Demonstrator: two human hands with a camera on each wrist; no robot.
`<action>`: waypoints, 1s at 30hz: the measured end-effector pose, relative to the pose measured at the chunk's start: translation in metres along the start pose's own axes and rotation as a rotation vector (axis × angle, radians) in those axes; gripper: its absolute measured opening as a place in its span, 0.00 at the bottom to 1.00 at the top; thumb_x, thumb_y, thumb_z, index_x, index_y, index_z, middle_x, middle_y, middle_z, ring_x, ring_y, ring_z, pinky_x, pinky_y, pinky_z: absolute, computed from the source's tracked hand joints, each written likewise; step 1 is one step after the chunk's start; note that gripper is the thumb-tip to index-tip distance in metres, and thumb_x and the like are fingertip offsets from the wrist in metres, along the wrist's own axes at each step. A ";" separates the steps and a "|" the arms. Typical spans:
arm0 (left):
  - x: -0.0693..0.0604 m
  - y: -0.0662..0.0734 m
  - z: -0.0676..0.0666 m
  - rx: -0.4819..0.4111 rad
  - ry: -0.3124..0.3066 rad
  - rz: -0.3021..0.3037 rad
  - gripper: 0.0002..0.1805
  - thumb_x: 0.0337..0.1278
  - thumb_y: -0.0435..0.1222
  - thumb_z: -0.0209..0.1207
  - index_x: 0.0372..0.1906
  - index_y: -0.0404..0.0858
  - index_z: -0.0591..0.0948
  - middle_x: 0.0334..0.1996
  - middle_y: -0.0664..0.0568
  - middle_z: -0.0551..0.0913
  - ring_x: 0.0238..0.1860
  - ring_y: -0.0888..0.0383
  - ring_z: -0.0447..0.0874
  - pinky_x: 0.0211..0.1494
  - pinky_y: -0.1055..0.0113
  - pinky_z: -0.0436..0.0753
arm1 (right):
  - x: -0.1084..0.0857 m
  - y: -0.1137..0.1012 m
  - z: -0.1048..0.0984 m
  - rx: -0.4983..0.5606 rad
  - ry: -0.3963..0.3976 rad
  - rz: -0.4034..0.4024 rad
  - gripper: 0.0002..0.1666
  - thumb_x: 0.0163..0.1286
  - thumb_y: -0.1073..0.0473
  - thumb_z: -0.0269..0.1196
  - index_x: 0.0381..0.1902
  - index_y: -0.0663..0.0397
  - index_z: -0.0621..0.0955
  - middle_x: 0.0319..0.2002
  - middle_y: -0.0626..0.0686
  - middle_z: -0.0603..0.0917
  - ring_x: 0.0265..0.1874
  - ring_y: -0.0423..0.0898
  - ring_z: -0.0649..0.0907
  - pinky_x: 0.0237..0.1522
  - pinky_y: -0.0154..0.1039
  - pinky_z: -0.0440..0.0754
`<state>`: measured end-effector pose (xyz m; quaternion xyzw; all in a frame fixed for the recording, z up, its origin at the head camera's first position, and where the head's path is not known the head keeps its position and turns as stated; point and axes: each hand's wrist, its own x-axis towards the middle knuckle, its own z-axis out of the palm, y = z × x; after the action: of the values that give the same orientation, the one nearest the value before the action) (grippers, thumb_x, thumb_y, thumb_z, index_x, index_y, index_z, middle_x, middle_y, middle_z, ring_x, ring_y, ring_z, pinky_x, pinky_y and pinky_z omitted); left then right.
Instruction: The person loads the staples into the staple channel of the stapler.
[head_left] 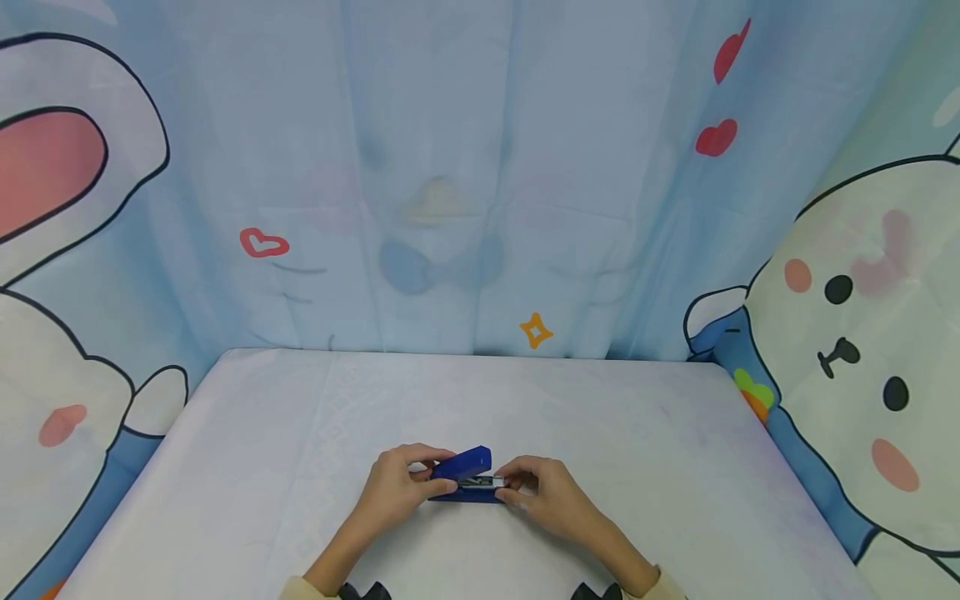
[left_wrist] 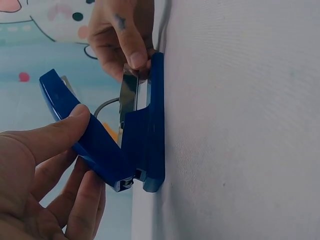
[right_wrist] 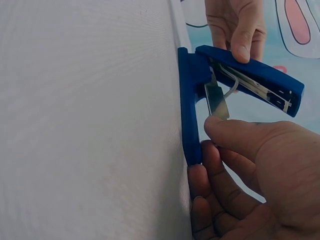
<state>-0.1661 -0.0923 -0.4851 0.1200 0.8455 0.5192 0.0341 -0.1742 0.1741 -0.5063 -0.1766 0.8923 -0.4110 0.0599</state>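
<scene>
A blue stapler (head_left: 467, 497) sits on the white table with its top cover (head_left: 472, 460) swung up. In the left wrist view the cover (left_wrist: 92, 140) is held between the thumb and fingers of my left hand (head_left: 396, 485). A metal staple magazine (left_wrist: 129, 92) stands tilted up from the base (left_wrist: 157, 120), with a curved wire between it and the cover. My right hand (head_left: 553, 498) pinches the free end of the magazine (right_wrist: 216, 99), thumb on its upper face. Other right fingers lie by the front end of the base (right_wrist: 189, 115). Whether staples are inside cannot be seen.
The white table (head_left: 300, 433) spreads around the stapler. Behind it hangs a light blue curtain (head_left: 420, 100) with hearts and cartoon animals, which continues down both sides of the table.
</scene>
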 end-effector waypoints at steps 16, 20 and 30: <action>0.001 0.006 0.004 0.164 0.022 0.030 0.16 0.55 0.42 0.78 0.49 0.50 0.93 0.50 0.52 0.93 0.54 0.51 0.87 0.50 0.65 0.90 | -0.001 0.001 -0.002 0.047 -0.006 -0.035 0.08 0.68 0.59 0.74 0.45 0.51 0.89 0.36 0.43 0.88 0.36 0.33 0.82 0.43 0.32 0.85; 0.002 0.006 0.005 0.209 0.019 0.046 0.16 0.55 0.43 0.78 0.50 0.50 0.93 0.50 0.52 0.93 0.53 0.51 0.87 0.48 0.64 0.90 | -0.001 0.000 -0.002 0.052 -0.009 -0.038 0.09 0.68 0.59 0.74 0.45 0.53 0.89 0.35 0.44 0.88 0.36 0.34 0.81 0.43 0.33 0.85; 0.002 0.009 0.007 0.282 0.025 0.077 0.16 0.54 0.43 0.79 0.49 0.51 0.93 0.49 0.54 0.93 0.52 0.52 0.88 0.48 0.64 0.88 | -0.001 -0.001 -0.002 0.041 -0.005 -0.029 0.09 0.68 0.58 0.75 0.44 0.52 0.89 0.35 0.44 0.87 0.35 0.34 0.81 0.44 0.34 0.85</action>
<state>-0.1651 -0.0816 -0.4805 0.1497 0.9051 0.3978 -0.0135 -0.1733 0.1757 -0.5038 -0.1890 0.8809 -0.4298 0.0598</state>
